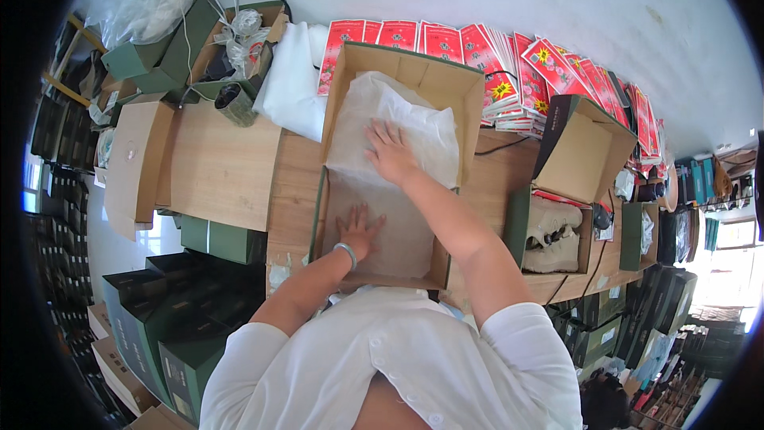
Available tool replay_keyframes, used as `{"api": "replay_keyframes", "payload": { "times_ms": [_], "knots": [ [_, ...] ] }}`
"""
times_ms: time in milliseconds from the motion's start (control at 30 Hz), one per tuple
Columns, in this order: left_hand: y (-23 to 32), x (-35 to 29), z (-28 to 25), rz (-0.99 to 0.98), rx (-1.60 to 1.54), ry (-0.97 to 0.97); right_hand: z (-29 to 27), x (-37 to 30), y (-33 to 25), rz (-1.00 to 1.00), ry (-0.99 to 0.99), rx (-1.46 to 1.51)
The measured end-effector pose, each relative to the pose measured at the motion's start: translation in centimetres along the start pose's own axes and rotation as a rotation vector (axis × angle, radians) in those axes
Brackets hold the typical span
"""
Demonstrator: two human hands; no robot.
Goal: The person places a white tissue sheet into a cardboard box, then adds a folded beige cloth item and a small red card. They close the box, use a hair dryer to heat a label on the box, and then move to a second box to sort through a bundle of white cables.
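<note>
In front of me lies an opened shoebox [440, 272], its lid [469, 99] tipped back on the far side. A sheet of white tissue paper [434, 131] lines the box and runs up into the lid. My left hand [360, 235] rests flat on the paper in the box, fingers spread, a pale bangle on its wrist. Farther off, my right hand [391, 153] lies flat with spread fingers on the paper in the lid. Neither hand holds anything. To the right, another open shoebox [517, 227] has a pair of beige shoes [553, 235] in it.
Stacks of red printed packets [493, 72] line the wall behind the wooden table [290, 191]. A cardboard box [135, 163] stands at the left, beneath a box of wrapped odds and ends [239, 40]. Dark green shoeboxes [143, 326] are piled below on the left and right.
</note>
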State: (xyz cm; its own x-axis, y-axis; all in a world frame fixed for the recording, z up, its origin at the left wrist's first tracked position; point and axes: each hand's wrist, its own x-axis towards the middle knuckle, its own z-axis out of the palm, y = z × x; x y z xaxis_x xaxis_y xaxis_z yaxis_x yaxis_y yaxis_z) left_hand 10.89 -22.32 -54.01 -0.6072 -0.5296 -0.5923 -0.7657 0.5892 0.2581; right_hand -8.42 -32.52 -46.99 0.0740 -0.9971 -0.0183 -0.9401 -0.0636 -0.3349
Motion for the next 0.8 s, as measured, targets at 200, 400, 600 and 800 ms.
{"api": "replay_keyframes", "payload": {
  "times_ms": [200, 400, 600, 800],
  "knots": [
    [-2.2, 2.3, 2.9, -0.019, 0.033, 0.328, 1.7, -9.7, -3.2, 0.041, 0.056, 0.223],
    [-2.8, 2.5, -0.4, -0.009, -0.170, 0.272, 10.4, -17.7, -0.3, 0.387, -0.057, -0.203],
    [-3.0, 3.1, -1.0, -0.024, -0.089, 0.249, 9.4, -16.9, 1.2, 0.552, -0.205, 0.103],
    [-3.9, 4.8, -2.9, -0.074, -0.026, 0.056, 10.1, -16.2, 5.2, 0.606, -0.090, 0.210]
  ]
}}
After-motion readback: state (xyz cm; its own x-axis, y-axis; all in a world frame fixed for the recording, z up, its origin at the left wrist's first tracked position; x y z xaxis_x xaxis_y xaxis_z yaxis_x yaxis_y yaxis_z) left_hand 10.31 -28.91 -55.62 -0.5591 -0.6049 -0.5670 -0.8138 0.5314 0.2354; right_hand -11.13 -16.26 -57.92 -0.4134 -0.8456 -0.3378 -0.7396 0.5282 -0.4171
